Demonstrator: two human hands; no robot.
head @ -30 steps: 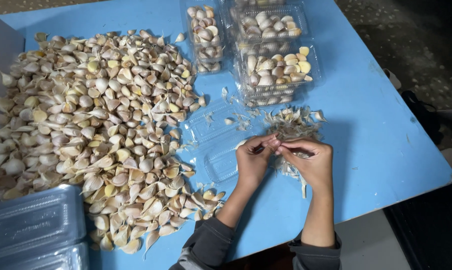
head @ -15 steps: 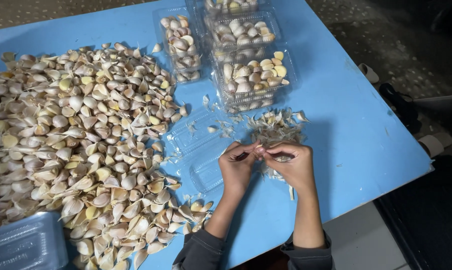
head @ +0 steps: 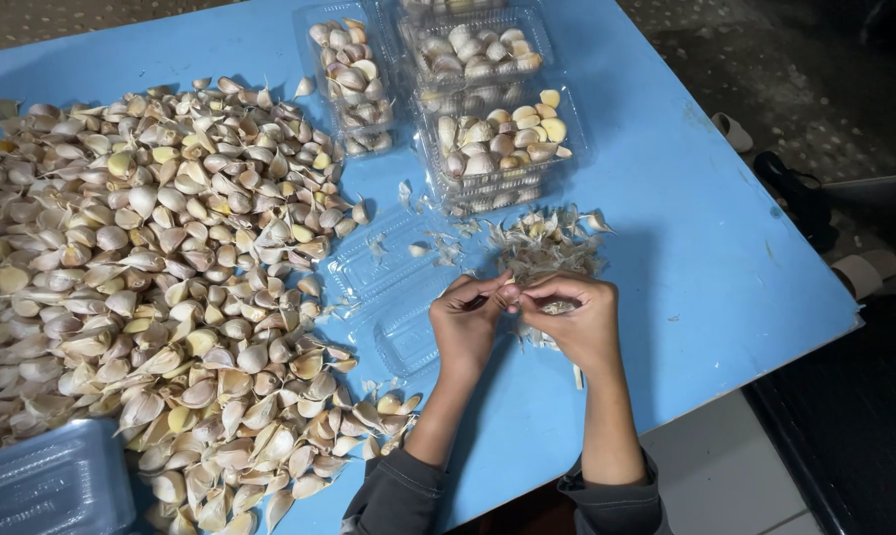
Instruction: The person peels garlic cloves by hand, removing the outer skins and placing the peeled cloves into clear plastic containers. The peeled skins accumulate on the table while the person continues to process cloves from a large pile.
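two hands [head: 527,322]; three filled clear boxes [head: 498,149]; one garlic pile [head: 151,277]

Bare forearms, dark grey sleeves pushed up near the elbows

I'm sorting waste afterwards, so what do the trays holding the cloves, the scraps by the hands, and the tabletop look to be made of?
Trays: thin clear plastic, glossy; the cloves show through the walls.
Scraps: dry papery garlic skin, matte, pale and curled.
Tabletop: smooth blue surface with a soft sheen, probably laminate or plastic; the look leaves it open.
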